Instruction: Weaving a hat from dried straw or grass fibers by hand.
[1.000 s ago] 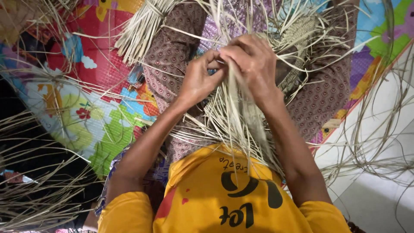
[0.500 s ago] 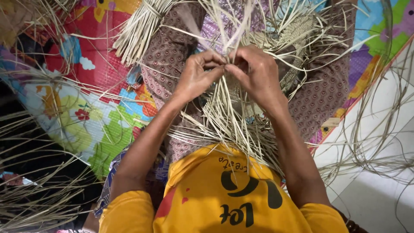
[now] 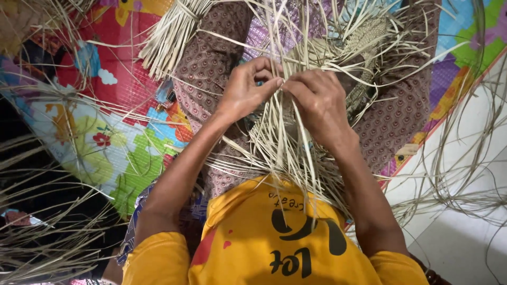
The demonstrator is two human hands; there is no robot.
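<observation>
- Left hand (image 3: 247,95): fingers curled, thumb and forefinger pinched on pale straw strips (image 3: 285,153).
- Right hand (image 3: 317,105): fingers bent and closed, tips meeting the left hand's, gripping the same strips.
- Strips: fan out over the lap, just above the yellow shirt (image 3: 264,237).
- Woven piece (image 3: 364,42): beyond the hands, on a brown patterned skirt (image 3: 206,63).
- Colourful mat (image 3: 105,132): left of the skirt; a straw bundle (image 3: 169,37) lies on it.

Fingertips of the left hand (image 3: 248,92) and right hand (image 3: 317,105) disappear among the pale reed strips (image 3: 285,148), so the pinch itself is hidden. Beyond the hands, the woven piece (image 3: 364,37) is largely covered; long strips run past the frame's edges.
</observation>
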